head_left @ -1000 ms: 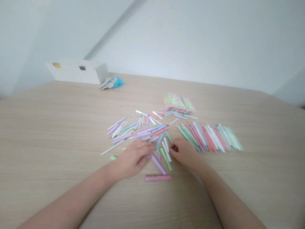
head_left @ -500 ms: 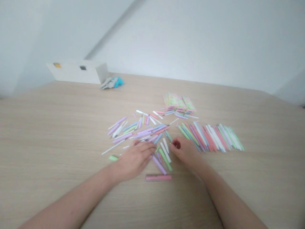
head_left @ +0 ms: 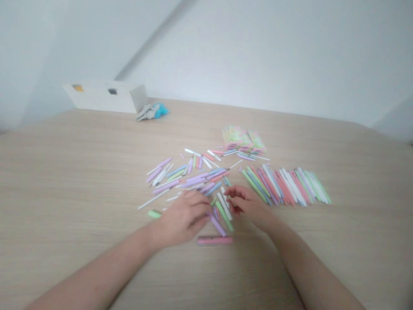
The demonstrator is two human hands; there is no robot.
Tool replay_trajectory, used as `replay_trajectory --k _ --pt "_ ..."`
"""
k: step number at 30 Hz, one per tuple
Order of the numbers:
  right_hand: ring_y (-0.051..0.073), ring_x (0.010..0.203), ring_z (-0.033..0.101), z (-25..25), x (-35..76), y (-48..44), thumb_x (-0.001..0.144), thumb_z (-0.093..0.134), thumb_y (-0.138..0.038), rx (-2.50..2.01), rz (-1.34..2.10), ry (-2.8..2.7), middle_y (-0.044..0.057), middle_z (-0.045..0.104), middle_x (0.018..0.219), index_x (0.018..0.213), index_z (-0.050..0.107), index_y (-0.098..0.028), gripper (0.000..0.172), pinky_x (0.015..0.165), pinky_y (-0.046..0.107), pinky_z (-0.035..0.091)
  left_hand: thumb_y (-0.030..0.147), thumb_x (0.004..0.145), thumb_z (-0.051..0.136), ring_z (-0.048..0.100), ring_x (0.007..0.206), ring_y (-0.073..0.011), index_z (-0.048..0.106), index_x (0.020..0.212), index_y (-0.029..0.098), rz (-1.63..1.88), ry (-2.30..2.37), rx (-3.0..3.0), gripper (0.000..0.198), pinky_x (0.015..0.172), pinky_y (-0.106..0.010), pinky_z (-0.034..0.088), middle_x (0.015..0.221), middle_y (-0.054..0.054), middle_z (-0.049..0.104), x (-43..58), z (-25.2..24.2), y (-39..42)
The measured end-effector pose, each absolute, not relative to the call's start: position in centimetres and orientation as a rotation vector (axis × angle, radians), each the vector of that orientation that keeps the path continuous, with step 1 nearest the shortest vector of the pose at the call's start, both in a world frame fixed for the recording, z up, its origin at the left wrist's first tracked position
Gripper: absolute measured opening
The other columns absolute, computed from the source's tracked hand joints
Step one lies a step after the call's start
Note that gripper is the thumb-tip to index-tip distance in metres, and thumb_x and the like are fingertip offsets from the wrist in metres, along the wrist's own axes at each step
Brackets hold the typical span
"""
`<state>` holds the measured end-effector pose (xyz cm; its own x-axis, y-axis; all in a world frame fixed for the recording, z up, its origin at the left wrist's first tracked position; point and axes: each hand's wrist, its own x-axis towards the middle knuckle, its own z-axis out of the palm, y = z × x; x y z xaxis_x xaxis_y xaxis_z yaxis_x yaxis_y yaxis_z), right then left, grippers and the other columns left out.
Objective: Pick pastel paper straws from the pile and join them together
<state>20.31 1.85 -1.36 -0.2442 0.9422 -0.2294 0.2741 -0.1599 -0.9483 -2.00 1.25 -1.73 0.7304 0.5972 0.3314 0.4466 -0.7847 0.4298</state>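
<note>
My left hand (head_left: pixel 187 215) lies palm down at the near edge of a loose pile of pen parts. Its fingers are bent together, and whatever they hold is hidden beneath them. A purple pen barrel (head_left: pixel 218 225) reaches out by its fingertips. Opposite, my right hand (head_left: pixel 247 204) has its fingers apart beside two white pen pieces (head_left: pixel 225 206), with nothing visible in its grasp. Between the hands also lies a green barrel (head_left: pixel 224 216). Nearest me is a pink pen barrel (head_left: pixel 214 240), set crosswise. Purple barrels (head_left: pixel 195 179) and thin white refills (head_left: pixel 153 199) spread beyond my left hand.
To the right, a slanted row of coloured pens (head_left: pixel 287 186) lies side by side. Behind the pile stands a stack of green-and-pink packets (head_left: pixel 240 138). A white box (head_left: pixel 103 99) and a grey-and-blue crumpled item (head_left: pixel 153 111) sit at the back left of the wooden table (head_left: pixel 80 172).
My right hand has shifted slightly left and down, and its pinched fingers have opened apart. My left hand has hardly moved; its fingers are a little more bent.
</note>
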Motion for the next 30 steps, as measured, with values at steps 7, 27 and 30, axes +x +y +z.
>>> replay_trajectory --k 7,27,30 --pt "0.011 0.057 0.047 -0.8 19.9 1.0 0.079 0.05 -0.025 -1.565 0.887 -2.02 -0.003 0.052 0.06 0.077 0.061 -0.017 0.014 0.054 0.023 0.031 0.043 0.073 0.07 0.051 0.09 -0.0192 0.066 0.082 0.021 0.512 0.604 2.606 0.024 0.082 -0.032 0.037 0.089 -0.002 0.06 -1.4 -1.0 0.2" --pt "0.016 0.059 0.054 -2.0 18.4 -0.1 0.077 0.054 -0.036 -1.841 0.47 -2.203 0.005 0.063 0.063 0.067 0.061 -0.017 0.022 0.055 0.027 0.029 0.029 0.089 0.05 0.053 0.086 -0.0173 0.062 0.085 0.019 0.515 0.789 2.561 0.016 0.078 -0.028 0.037 0.086 -0.003 0.059 -2.8 -1.4 2.0" --pt "0.015 0.059 0.052 -1.9 18.4 0.2 0.073 0.057 -0.034 -1.828 0.539 -2.062 0.003 0.061 0.061 0.066 0.06 -0.017 0.019 0.055 0.026 0.03 0.023 0.092 0.04 0.055 0.086 -0.0168 0.062 0.092 0.018 0.622 0.968 2.444 0.022 0.077 -0.027 0.039 0.089 -0.004 0.061 -3.8 -1.2 3.3"
